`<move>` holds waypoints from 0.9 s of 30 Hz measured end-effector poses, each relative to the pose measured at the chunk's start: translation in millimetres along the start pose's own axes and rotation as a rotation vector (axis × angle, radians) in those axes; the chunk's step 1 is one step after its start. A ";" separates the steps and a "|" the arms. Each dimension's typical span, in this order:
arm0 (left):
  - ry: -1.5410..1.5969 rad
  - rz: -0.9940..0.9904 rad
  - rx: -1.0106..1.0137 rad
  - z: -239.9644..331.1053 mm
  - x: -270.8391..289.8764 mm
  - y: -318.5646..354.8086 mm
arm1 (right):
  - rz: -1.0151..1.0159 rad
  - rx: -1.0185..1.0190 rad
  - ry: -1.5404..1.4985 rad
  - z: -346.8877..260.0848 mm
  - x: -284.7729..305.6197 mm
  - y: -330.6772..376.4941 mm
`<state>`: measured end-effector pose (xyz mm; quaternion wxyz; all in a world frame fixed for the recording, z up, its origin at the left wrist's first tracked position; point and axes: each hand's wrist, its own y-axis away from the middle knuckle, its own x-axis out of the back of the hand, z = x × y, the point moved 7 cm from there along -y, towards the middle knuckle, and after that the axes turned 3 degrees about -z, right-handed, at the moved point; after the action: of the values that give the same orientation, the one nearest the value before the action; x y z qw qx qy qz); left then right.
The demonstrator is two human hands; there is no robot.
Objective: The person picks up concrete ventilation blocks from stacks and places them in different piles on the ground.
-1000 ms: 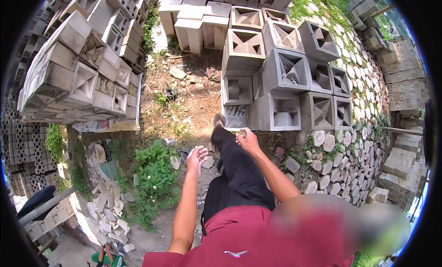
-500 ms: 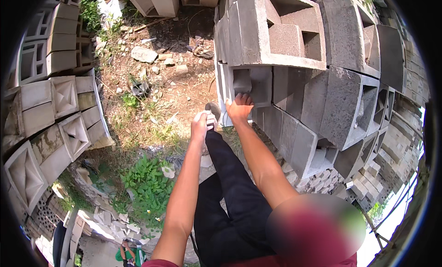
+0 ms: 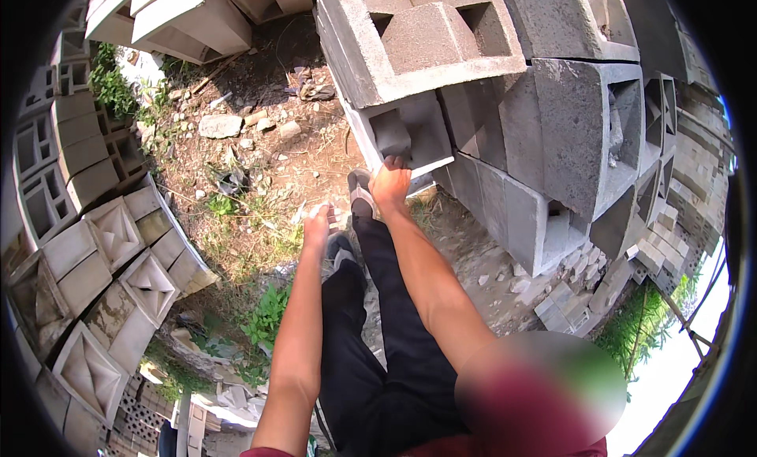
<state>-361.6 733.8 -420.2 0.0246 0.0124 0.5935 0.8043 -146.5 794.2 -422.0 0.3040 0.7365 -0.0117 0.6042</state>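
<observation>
- Grey concrete is the matter of this figure: a hollow block (image 3: 406,134) sits low in a stack of blocks (image 3: 505,102), its open cavities facing outward toward us.
- We see our right hand (image 3: 392,185) at that block's lower front edge, fingertips touching or just entering the cavity; the fingers are curled forward, but whether they have closed on the edge we cannot tell.
- Our left hand (image 3: 318,220) hangs apart from the block, to its lower left, fingers loosely spread and holding nothing.
- We judge the relation that matters thus: the block lies straight ahead of and just above the right hand, which is plainly the nearer one; the left hand is near but not touching.
- We read the block's long axis as running left to right along the stack's face, across the line of our forearms.
- A larger block (image 3: 426,39) rests directly on top of it.
- Bare ground (image 3: 260,157) with stones and weeds lies to the left, and further blocks (image 3: 118,244) are piled beyond it.
</observation>
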 end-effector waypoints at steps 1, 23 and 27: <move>0.000 0.010 0.016 0.4 5.5 0.9 | -0.013 0.008 -0.028 -1.9 1.6 5.4; -0.040 -0.402 0.109 48.6 -0.4 130.1 | -0.351 -0.131 -1.358 -2.0 274.5 234.9; 0.022 -0.782 0.340 27.8 -68.3 242.5 | -0.293 -0.169 -1.770 7.1 390.3 355.8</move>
<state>-298.1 685.3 -179.6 0.3192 -0.2181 0.6779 0.6253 -171.8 637.6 81.8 0.3110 0.9015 -0.1921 -0.2315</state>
